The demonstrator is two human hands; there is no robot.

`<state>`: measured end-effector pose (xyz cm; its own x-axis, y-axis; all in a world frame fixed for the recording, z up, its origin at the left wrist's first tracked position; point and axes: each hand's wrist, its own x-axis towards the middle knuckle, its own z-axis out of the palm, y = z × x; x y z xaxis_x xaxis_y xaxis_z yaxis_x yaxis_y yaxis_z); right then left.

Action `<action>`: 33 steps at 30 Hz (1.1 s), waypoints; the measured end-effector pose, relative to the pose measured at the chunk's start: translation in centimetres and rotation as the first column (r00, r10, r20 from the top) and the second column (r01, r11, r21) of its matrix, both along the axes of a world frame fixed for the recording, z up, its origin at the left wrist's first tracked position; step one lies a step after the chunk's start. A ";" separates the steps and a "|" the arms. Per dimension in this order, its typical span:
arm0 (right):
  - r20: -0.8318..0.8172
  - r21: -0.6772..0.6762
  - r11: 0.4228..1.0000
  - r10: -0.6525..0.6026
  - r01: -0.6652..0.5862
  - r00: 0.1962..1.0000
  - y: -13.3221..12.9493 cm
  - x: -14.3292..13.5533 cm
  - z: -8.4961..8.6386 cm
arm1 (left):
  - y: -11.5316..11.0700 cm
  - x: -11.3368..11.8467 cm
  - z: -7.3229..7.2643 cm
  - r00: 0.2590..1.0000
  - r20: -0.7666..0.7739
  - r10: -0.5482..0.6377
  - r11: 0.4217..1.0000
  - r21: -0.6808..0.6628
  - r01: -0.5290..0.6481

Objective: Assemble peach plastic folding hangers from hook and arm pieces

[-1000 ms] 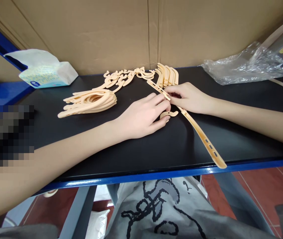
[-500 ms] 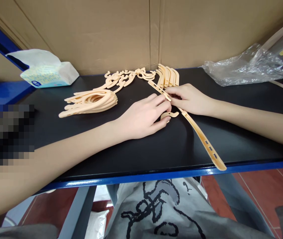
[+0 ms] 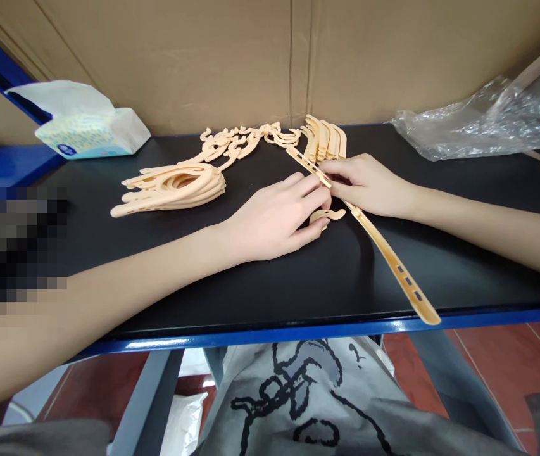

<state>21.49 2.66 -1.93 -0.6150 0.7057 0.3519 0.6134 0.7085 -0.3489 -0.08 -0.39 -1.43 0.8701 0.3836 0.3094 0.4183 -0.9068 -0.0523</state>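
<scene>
Over the middle of the black table, my right hand (image 3: 367, 183) pinches a long beige slotted hanger body (image 3: 388, 253). It slants from near the back piles down to the table's front edge, and its middle is hidden by my fingers. My left hand (image 3: 276, 218) meets it there, fingers bent and closed. A small curved beige hanger hook (image 3: 329, 215) sticks out between the left thumb and fingers, partly covered by them. Just how the hook and the body touch is hidden.
Left of my hands lies a stack of bent beige hanger pieces (image 3: 169, 188). Behind are a heap of loose hooks (image 3: 232, 142) and a row of curved arms (image 3: 324, 139). A tissue pack (image 3: 94, 130) stands back left, a clear plastic bag (image 3: 469, 126) back right. Cardboard (image 3: 213, 63) walls the back.
The whole view has shifted slightly. Both hands keep the same grip on the hook and the hanger body, with no clear movement between them.
</scene>
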 end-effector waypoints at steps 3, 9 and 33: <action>-0.005 -0.005 1.000 -0.011 0.011 1.000 0.0 0.0 0.0 | 0.0 0.0 0.0 1.000 0.003 0.001 1.000 -0.004 -0.001; -0.005 -0.022 0.999 -0.035 0.035 0.999 -0.1 0.0 -0.1 | 0.0 0.0 0.0 1.000 0.004 0.003 1.000 -0.015 -0.003; -0.005 -0.022 0.999 -0.030 0.030 1.000 -0.1 -0.1 0.0 | 0.0 0.0 0.0 1.000 0.003 0.003 1.000 -0.014 -0.003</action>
